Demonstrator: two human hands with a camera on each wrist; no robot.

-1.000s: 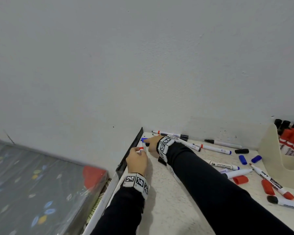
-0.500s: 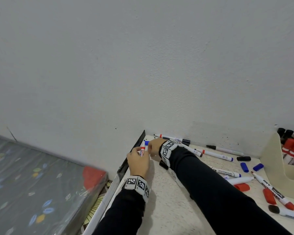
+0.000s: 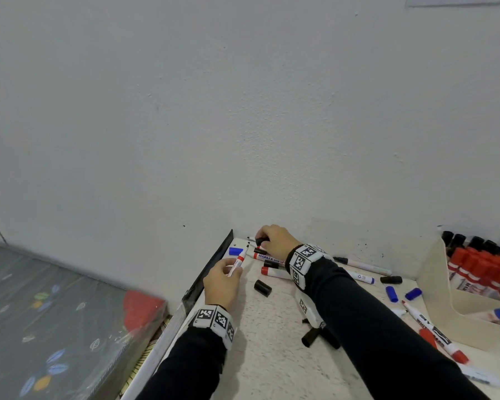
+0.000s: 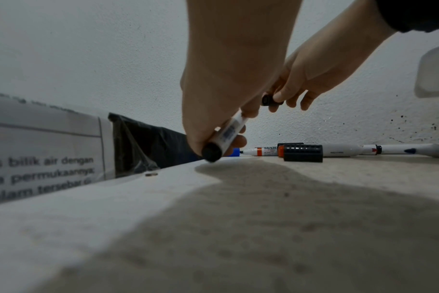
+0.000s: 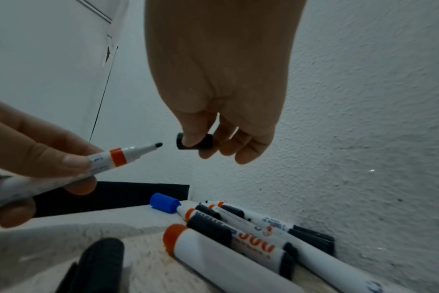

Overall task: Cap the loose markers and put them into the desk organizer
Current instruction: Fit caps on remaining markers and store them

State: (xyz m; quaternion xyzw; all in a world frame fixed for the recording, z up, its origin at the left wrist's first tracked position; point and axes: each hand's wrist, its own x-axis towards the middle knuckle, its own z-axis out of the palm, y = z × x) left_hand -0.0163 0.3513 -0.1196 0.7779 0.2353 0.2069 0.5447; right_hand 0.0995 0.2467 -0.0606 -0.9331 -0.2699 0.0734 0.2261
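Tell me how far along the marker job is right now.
Done: a batch of capped red and black markers stands in the organizer. In hand: the left hand holds an uncapped marker; the right hand pinches a black cap just off its tip, not yet on. Left: many loose markers and caps on the desk.

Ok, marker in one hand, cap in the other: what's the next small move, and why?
Probably bring the black cap in the right hand onto the black tip of the marker held by the left hand: tip bare, cap's opening facing it, slight gap between.
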